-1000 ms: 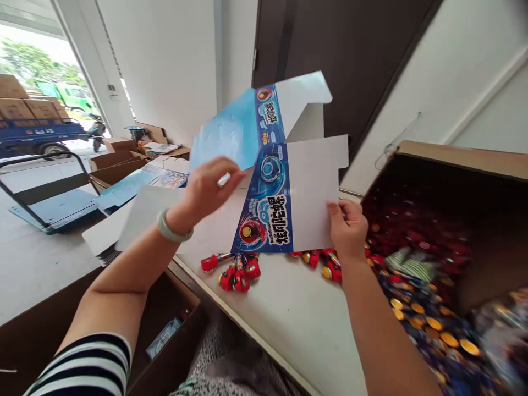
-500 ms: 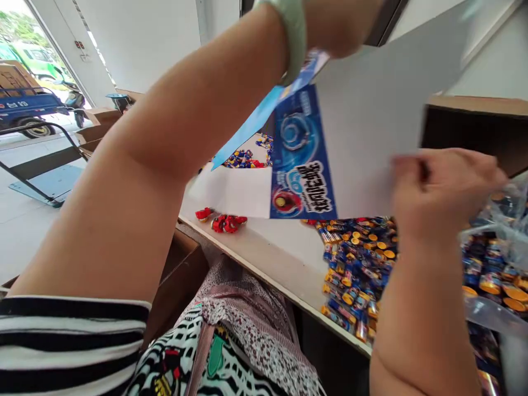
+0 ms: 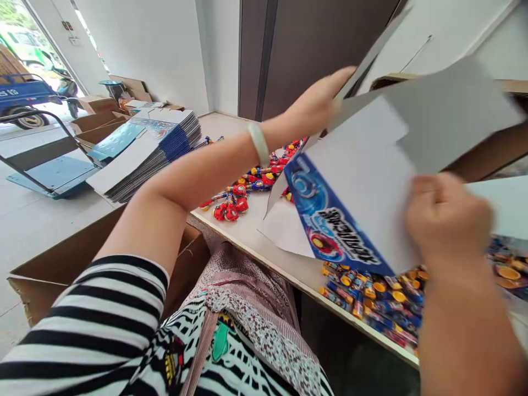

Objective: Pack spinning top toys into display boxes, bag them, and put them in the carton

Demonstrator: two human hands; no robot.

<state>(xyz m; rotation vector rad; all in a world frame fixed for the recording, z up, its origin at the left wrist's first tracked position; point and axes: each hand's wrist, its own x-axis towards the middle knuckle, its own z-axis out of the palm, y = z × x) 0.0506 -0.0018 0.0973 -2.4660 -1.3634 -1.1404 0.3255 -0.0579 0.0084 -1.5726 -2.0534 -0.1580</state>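
A partly folded cardboard box (image 3: 358,148), plain white inside with a blue printed panel, hangs tilted over the table. My left hand (image 3: 317,102), a pale bangle on its wrist, grips a raised panel at the far side; its fingertips are hidden behind the card. My right hand (image 3: 449,217) is closed at the box's near right edge and slightly blurred. Beneath the box lie many small blue toy-like tubes with yellow ends (image 3: 371,297). Red-ended pieces (image 3: 231,206) are spread left of it on the white table (image 3: 284,267).
A tall stack of flat printed cardboard (image 3: 165,143) stands at the left. Below it is an open brown carton (image 3: 53,264) near my left elbow. A blue flatbed trolley (image 3: 53,170) is on the floor. Another brown carton (image 3: 478,148) stands behind the box on the right.
My left hand has come lower and left, and my right hand slightly down and right. The box has tilted, its printed panel dropping. The cardboard stack and more red-ended pieces have come into view.
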